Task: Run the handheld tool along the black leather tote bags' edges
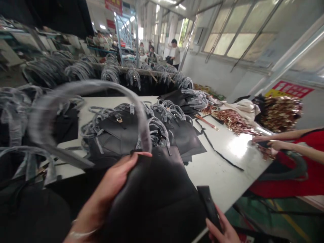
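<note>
Holding black panel in left hand, lower centre; pinching strap in right hand, lower right, slanted lengthwise up-left beside panel.

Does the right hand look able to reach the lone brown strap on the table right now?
Probably not: the right hand is gripping a black strap, and the brown strap lies farther up the table. The thin black strip between them seems little hindrance.

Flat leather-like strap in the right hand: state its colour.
The flat leather-like strap in the right hand is black; the head view shows it best.
</note>
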A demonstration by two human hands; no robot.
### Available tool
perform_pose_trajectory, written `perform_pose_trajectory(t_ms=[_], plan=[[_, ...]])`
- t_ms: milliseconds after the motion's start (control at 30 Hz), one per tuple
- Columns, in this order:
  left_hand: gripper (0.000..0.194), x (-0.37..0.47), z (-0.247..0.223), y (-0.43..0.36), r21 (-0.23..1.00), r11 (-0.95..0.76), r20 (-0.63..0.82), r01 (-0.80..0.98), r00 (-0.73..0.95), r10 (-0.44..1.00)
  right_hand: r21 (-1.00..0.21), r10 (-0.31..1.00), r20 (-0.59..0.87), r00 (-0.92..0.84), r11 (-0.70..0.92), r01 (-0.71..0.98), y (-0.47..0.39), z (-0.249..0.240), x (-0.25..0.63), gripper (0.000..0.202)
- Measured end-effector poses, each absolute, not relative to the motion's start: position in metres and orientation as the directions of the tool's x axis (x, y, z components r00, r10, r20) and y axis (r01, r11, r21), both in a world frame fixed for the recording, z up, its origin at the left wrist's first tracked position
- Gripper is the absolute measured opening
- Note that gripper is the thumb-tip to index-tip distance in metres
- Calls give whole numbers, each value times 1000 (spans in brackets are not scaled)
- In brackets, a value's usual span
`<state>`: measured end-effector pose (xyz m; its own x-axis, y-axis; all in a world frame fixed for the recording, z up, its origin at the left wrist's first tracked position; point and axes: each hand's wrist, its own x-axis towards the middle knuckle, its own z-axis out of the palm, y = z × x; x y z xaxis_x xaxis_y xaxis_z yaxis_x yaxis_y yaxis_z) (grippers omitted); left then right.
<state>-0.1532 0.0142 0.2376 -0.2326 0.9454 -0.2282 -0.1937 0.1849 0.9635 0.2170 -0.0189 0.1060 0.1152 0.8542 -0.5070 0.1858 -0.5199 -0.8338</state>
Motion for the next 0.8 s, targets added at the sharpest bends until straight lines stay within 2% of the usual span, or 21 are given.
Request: perform_pose_trajectory(t_ms=[67, 100, 167, 233, 300, 367, 433, 500, 667, 800], plan=[[51, -117, 197, 37, 942, 211, -252, -263, -131, 959, -840, 863, -480, 156, -504, 204, -16, 118, 220, 113], [49, -99, 171, 42, 948, 225, -253, -225, -103, 962, -842, 869, -462, 177, -493, 220, -15, 123, 220, 112], [37, -68, 118, 40, 972, 228, -224, 52, -79, 971, -839, 875, -444, 194, -482, 252, -13, 129, 219, 111], [36, -52, 73, 22, 925, 93, -103, 370, 7, 995, -823, 868, -468, 164, -496, 278, -12, 133, 214, 110], [39, -51, 43, 0, 787, -99, 27, 608, 126, 992, -803, 856, -505, 109, -513, 303, -12, 136, 207, 107], [39, -59, 28, -17, 625, -230, 107, 746, 209, 972, -775, 830, -557, 38, -536, 334, -12, 136, 197, 103], [37, -67, 23, -26, 514, -288, 145, 808, 250, 957, -747, 793, -608, -33, -558, 362, -12, 132, 187, 98], [36, -73, 21, -28, 469, -322, 173, 823, 272, 947, -733, 763, -639, -100, -565, 380, -12, 125, 178, 93], [36, -73, 20, -24, 447, -349, 202, 824, 287, 936, -749, 731, -640, -234, -527, 401, -1, 104, 156, 81], [35, -72, 21, -24, 465, -350, 197, 813, 291, 936, -739, 734, -643, -218, -521, 427, 12, 93, 134, 82]])
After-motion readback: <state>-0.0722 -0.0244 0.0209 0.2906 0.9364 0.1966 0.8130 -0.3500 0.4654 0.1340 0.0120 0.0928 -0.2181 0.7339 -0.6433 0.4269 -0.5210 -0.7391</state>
